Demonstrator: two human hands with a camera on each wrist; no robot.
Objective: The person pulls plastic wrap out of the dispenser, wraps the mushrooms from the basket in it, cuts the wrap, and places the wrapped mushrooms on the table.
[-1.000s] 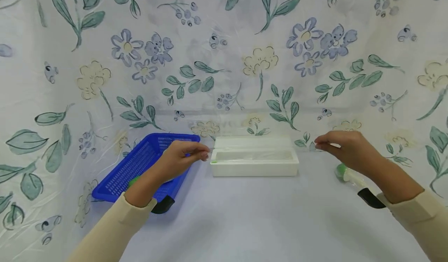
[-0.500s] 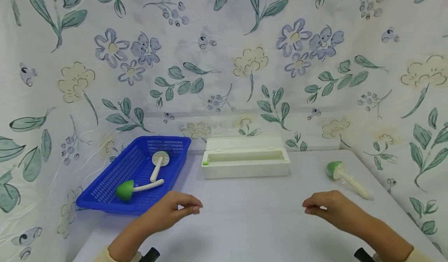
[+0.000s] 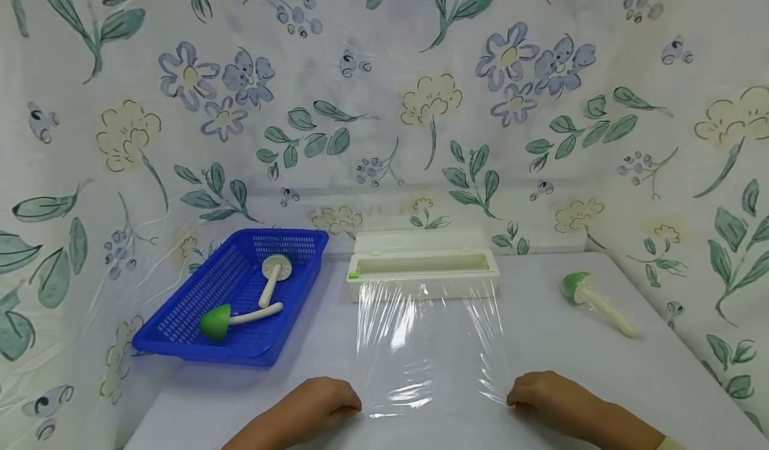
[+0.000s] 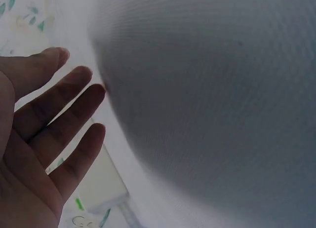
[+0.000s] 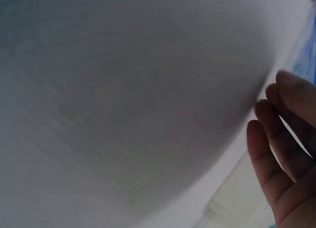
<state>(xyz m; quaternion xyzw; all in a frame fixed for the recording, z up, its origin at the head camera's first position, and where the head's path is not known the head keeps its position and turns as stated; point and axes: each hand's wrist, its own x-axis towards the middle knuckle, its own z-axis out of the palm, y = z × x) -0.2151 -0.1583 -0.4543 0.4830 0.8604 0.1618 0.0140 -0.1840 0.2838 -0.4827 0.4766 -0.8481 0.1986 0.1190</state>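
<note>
One cling film sheet [image 3: 429, 343]: left hand [image 3: 321, 400] and right hand [image 3: 541, 396] pinch its near corners.

basket [image 3: 180, 316] left | dispenser [image 3: 423, 273] centre-back | film [image 3: 429, 343] before it, probably flat | mushroom [image 3: 595, 294] right

The basket [image 3: 180, 316] was blue, the dispenser box [image 3: 420, 283] white, the film [image 3: 429, 343] clear and glossy. The mushroom toys [image 3: 213, 321] had green caps. The backdrop cloth [image 3: 384, 103] showed blue-and-cream flowers with green leaves.
</note>
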